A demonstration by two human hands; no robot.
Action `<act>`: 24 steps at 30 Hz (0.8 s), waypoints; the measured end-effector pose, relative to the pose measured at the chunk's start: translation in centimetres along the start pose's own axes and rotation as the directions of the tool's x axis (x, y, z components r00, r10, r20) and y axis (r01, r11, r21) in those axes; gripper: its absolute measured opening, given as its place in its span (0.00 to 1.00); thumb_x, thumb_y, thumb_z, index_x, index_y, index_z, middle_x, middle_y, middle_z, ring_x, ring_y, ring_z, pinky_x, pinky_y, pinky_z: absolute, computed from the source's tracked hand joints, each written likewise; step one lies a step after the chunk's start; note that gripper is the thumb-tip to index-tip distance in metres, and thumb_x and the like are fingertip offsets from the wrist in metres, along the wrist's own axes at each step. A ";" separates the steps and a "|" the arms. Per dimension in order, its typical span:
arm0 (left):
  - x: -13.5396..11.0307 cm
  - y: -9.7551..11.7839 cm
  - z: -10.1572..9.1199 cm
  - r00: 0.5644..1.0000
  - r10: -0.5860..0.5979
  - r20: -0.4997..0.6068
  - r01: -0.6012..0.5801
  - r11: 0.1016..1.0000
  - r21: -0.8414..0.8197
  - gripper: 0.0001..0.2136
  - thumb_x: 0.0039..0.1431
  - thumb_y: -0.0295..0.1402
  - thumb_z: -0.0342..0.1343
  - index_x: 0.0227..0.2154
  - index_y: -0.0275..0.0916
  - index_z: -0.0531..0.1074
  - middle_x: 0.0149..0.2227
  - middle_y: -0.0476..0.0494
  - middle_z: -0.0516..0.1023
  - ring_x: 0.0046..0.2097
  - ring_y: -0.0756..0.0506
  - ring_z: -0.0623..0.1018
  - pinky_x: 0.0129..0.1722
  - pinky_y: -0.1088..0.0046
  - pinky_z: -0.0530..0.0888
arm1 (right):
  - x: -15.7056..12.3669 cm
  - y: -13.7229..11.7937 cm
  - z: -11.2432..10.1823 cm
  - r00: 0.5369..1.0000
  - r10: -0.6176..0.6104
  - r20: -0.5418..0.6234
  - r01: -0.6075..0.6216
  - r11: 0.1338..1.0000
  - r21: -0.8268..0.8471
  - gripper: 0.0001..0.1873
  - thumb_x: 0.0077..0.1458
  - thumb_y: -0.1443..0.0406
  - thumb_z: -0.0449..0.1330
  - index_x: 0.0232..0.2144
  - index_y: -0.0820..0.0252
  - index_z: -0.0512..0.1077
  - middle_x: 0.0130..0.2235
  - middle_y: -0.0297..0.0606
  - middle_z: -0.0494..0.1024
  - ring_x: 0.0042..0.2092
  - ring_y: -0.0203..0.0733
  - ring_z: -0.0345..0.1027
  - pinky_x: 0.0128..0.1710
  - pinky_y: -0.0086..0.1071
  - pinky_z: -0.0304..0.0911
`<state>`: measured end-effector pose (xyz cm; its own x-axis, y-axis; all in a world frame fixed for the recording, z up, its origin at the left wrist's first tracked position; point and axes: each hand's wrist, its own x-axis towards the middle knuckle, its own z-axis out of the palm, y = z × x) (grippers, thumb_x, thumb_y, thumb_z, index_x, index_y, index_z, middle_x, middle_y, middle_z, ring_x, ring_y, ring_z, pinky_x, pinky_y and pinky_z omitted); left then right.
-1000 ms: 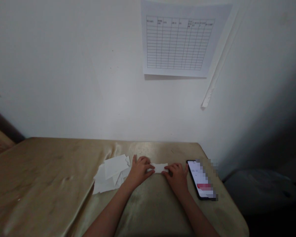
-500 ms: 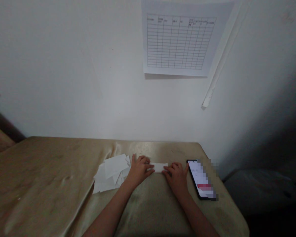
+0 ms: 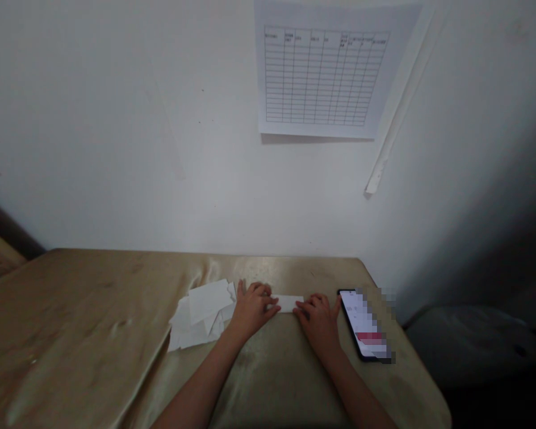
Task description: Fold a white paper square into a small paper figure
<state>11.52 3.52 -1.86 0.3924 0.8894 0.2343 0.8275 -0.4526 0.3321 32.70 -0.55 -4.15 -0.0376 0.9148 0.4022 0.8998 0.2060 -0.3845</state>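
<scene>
A small folded strip of white paper (image 3: 287, 303) lies on the tabletop between my two hands. My left hand (image 3: 252, 307) grips its left end between thumb and fingers, hiding that end. At the right end, the thumb and fingertips of my right hand (image 3: 318, 316) close on the paper. Just left of my left hand rests a loose pile of torn white paper sheets (image 3: 201, 313), overlapping one another. A phone (image 3: 361, 325) with a lit screen lies right of my right hand, close to its little finger.
The table (image 3: 93, 310) has a shiny tan covering with wrinkles, and its back edge meets a white wall (image 3: 116, 149). A printed grid sheet (image 3: 324, 77) hangs on the wall. Beyond the table's right edge sits a dark grey object (image 3: 473, 345).
Both hands stay in nearly the same place on the paper strip. The view has shifted very slightly.
</scene>
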 end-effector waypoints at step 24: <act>0.0 0.4 0.2 0.997 -0.071 -0.025 0.070 0.997 -0.031 0.08 0.57 0.44 0.62 0.37 0.51 0.81 0.49 0.46 0.78 0.56 0.37 0.70 0.64 0.36 0.40 | -0.3 -0.7 -0.4 0.998 0.032 -0.055 -0.034 0.999 -0.037 0.11 0.62 0.59 0.55 0.35 0.55 0.75 0.40 0.41 0.79 0.49 0.50 0.69 0.63 0.68 0.23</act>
<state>11.93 3.39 -1.96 0.3223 0.9175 0.2330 0.8404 -0.3906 0.3758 32.26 -1.10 -3.72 0.0154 0.9006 0.4343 0.9159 0.1615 -0.3674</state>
